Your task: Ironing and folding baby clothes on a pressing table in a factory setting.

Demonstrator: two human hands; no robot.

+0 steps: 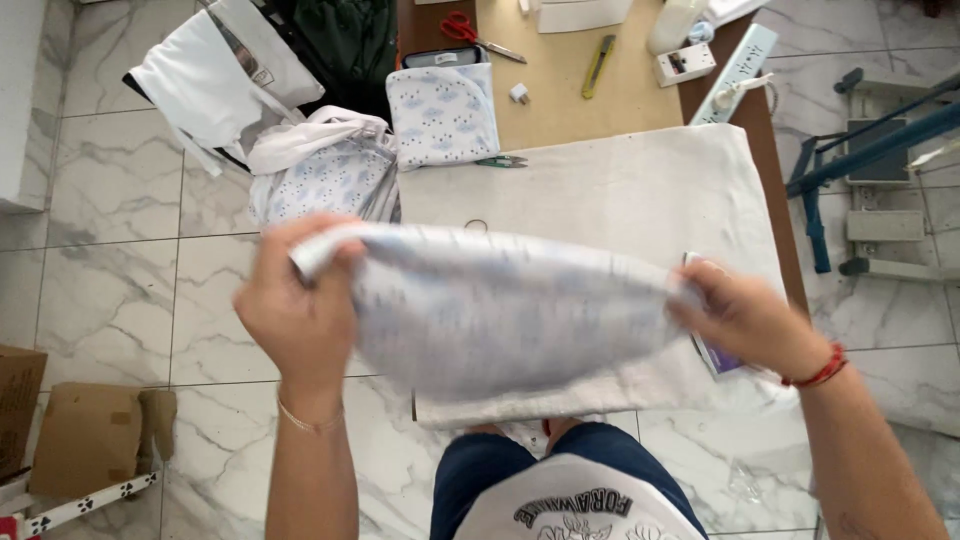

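Both hands up over the table, stretching a pale printed cloth between them; cloth is blurred by motion, print looks like small blue-grey marks on white; it hangs in mid-air above the white padded cover spread on the table, not touching it as far as I can tell.

Left hand: fingers clenched on the cloth's left end, a rolled edge poking out above the knuckles; thin bracelet at the wrist.
Right hand: fingers pinched on the cloth's right end; red cord bracelet at the wrist; a small flat object with a purple edge sits just under this hand, too hidden to identify.

Far side of the table: folded cloth of the same print at the left edge; red-handled scissors; yellow utility knife; small thread snips at the cover's edge; white power strip along the right edge.

Left of the table: loose heap of printed cloth; white bags beyond it; cardboard box on the marble floor.
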